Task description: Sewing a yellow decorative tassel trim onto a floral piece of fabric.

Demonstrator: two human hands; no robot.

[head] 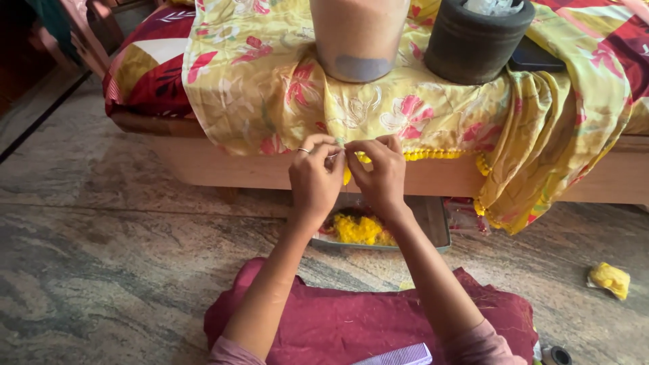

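A grey-veined stone floor [122, 257] runs under a low wooden bed draped with a yellow floral cloth [270, 88]. From the head camera, the left hand [314, 181] and right hand [380, 177] are pinched shut on a thin thread with a yellow flower piece [347, 175]. A strung yellow garland [439, 154] already hangs along the bed edge; loose yellow petals [358, 230] remain in the metal tray [436, 226].

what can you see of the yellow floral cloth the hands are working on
The yellow floral cloth looks thin and soft, printed with pink and white flowers. It drapes over a low wooden bed, and a yellow beaded trim runs along its hem. Two containers stand on it. The left hand and right hand pinch its hanging edge together.
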